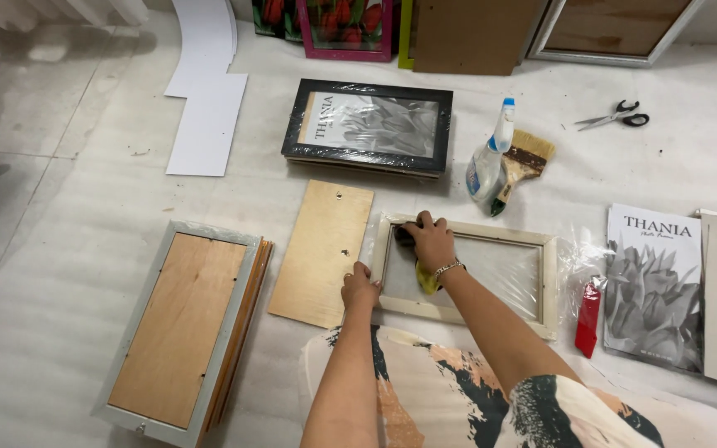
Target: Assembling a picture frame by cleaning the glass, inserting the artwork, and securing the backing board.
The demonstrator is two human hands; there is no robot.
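Observation:
A pale wooden picture frame with a glass pane lies on the white floor covering in front of me. My right hand presses a yellow cloth onto the glass near the frame's left end. My left hand rests with curled fingers on the frame's lower left corner, holding it down. A loose plywood backing board lies just left of the frame, touching my left hand's side.
A spray bottle and a paintbrush lie behind the frame. A black wrapped frame, scissors, a grey flower print, a red cutter, and a face-down stack of frames surround the spot.

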